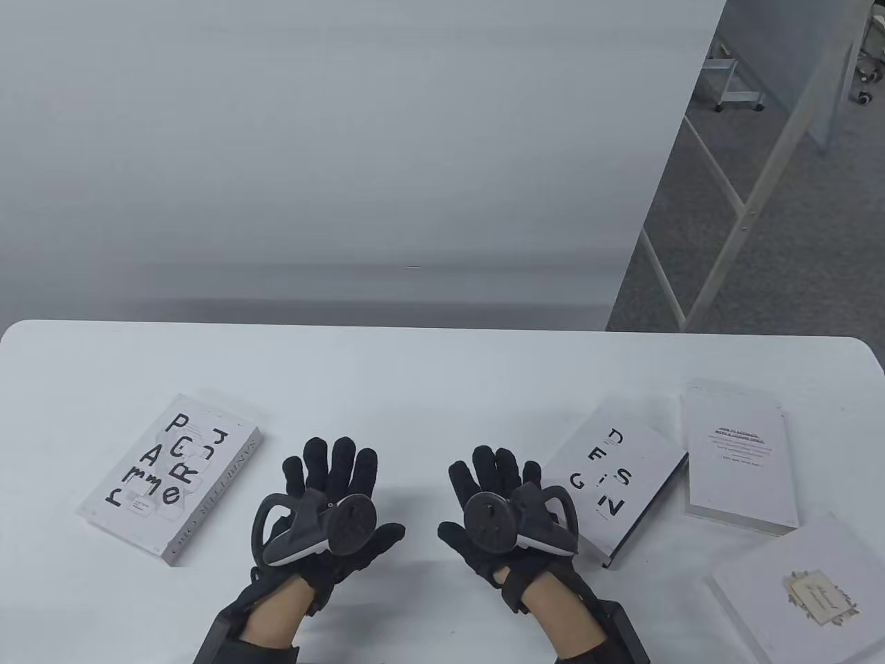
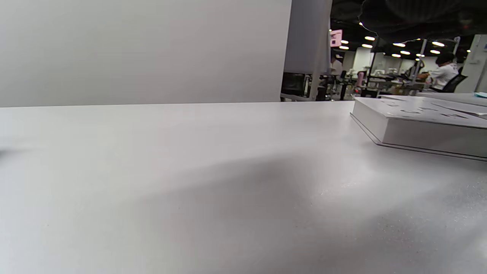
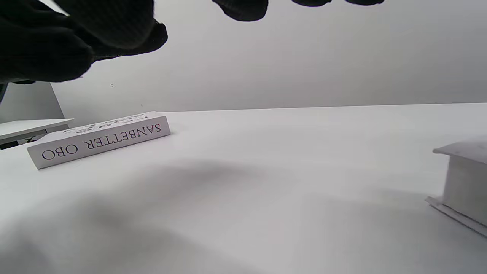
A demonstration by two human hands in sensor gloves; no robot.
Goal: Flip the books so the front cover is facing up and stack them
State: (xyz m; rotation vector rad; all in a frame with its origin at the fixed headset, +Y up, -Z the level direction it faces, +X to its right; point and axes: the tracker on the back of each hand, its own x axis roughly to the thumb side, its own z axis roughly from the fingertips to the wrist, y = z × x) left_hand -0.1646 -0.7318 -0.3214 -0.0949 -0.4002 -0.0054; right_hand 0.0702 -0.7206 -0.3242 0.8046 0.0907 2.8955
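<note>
Books lie flat and apart: the lettered book (image 1: 173,477) left of the left hand (image 1: 325,512), the DESIGN book (image 1: 612,484) just right of the right hand (image 1: 501,515), two plainer ones beyond. Both hands hover spread, holding nothing. They look stiff and fairly heavy; grip by a long edge.

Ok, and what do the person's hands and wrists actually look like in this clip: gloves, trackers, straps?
Both the left hand and the right hand wear black fabric gloves that cover every finger. A dark grey tracker with a ring-shaped loop and a round disc sits on the back of each. Bare skin shows at the wrists, then black cuffs with boxy modules. No cables show.
</note>
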